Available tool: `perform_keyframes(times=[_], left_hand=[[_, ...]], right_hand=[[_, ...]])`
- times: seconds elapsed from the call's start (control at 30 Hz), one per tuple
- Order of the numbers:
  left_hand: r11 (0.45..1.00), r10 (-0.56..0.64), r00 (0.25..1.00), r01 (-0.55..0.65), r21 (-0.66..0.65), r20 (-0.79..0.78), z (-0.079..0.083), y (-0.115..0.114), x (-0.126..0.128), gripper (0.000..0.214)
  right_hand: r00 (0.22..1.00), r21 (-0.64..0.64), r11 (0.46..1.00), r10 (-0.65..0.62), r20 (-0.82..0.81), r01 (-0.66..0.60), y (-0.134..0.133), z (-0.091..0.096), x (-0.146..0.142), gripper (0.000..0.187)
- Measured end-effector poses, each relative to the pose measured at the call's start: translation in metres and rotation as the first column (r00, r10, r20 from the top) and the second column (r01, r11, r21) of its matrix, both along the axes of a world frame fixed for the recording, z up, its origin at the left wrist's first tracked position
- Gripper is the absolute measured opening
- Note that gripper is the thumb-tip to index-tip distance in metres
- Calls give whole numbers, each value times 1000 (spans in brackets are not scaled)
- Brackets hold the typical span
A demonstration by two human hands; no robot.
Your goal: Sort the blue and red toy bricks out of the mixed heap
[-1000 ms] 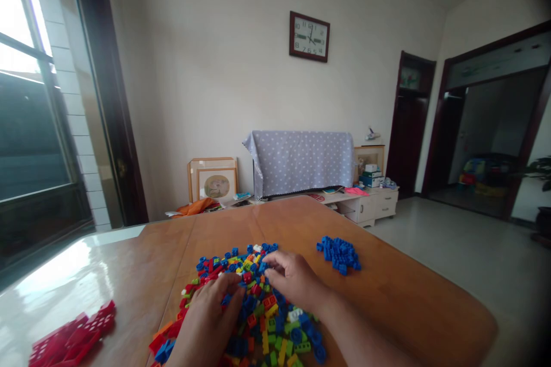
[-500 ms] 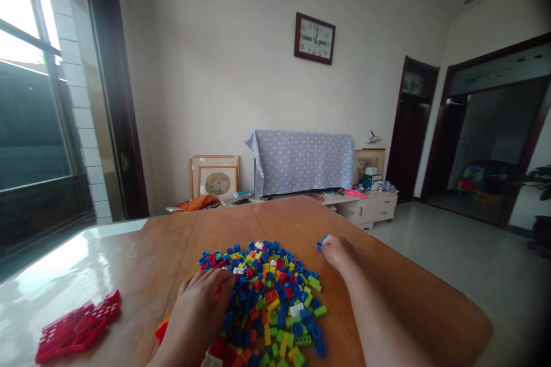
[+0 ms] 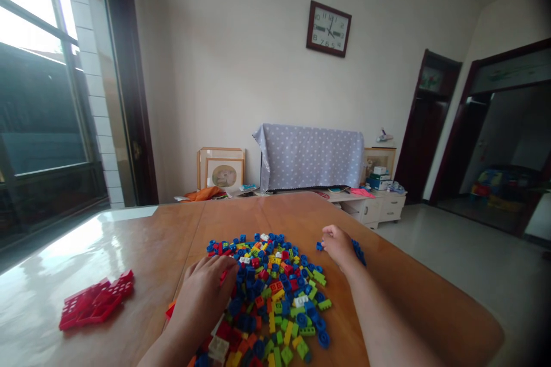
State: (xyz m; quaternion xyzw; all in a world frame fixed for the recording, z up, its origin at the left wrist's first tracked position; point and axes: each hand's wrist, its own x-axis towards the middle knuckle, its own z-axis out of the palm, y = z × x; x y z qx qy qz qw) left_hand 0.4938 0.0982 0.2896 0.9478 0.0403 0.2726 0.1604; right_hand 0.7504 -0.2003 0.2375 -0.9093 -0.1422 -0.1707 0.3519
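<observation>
A heap of small toy building bricks, in blue, red, yellow, green, orange and white, lies spread over the wooden table. My left hand rests at the heap's left side, fingers curled down. A red toy brick shows between its thumb and fingers. To the right of the heap is my right hand, its fingers bent together; whatever they hold is hidden. A small blue brick sits just left of these fingers. Behind the wrist, partly covered, is a cluster of blue pieces.
Red lattice-like plates lie at the table's left. An orange piece peeks out beside my left forearm. Beyond the table stands a low white cabinet with a cloth-covered object on it.
The view has shifted, so the scene sits further right. My right hand has changed its pose, uncovering blue pieces behind it. My left hand stays by the heap with the red brick.
</observation>
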Motion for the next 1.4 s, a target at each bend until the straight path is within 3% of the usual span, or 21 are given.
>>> perform_keyframes(times=[0.23,0.5,0.7,0.83,1.0,1.13,1.27,1.4], left_hand=[[1000,-11,1000,11,8,-25,0,0,1,24],[999,11,999,-10,34,-42,-3,3,2,23],[998,45,995,-42,42,-84,-3,2,-1,24],[998,49,991,-44,38,-121,1,0,-3,26],[998,63,987,-59,35,-147,3,-1,-4,25],[998,51,988,-47,31,-143,-1,-3,-5,25],[998,-11,989,19,52,-149,-2,-11,-5,37],[994,-44,984,60,94,-172,-2,-20,-5,46]], right_hand=[[982,156,986,90,-165,-64,25,-12,-6,31],[972,177,983,4,-236,39,14,-18,6,41],[966,184,982,19,-259,31,17,-24,6,49],[975,193,981,32,-222,11,20,-17,-2,48],[972,192,968,190,-136,-162,33,-1,-26,35],[931,173,926,353,-89,-335,53,10,-56,30],[847,19,846,532,28,-532,72,23,-93,31],[728,-158,725,684,49,-671,82,34,-124,40]])
